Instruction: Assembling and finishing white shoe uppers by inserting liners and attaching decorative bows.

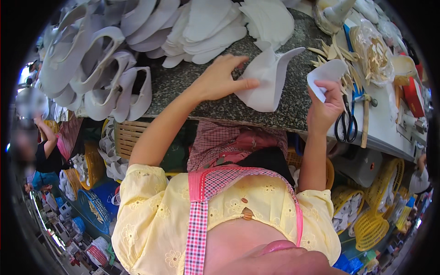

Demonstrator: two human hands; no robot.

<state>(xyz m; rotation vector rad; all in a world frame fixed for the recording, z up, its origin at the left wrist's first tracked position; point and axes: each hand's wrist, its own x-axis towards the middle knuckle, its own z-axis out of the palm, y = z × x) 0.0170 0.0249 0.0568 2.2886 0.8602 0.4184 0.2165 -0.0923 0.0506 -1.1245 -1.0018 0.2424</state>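
White smooth curved shoe upper (270, 87): left hand (221, 79) at its left edge, half-spread, thumb against it; right hand (326, 104), to its right, pinching rounded white flap (331, 71).

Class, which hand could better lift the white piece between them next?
Likely the left hand: it looks empty, its thumb at the white piece; the right hand holds a smaller piece.

A hand could slip over the speckled worktop (294, 94) between the curved white piece (266, 85) and the right hand (326, 106), but white stacks (208, 27) block the back.
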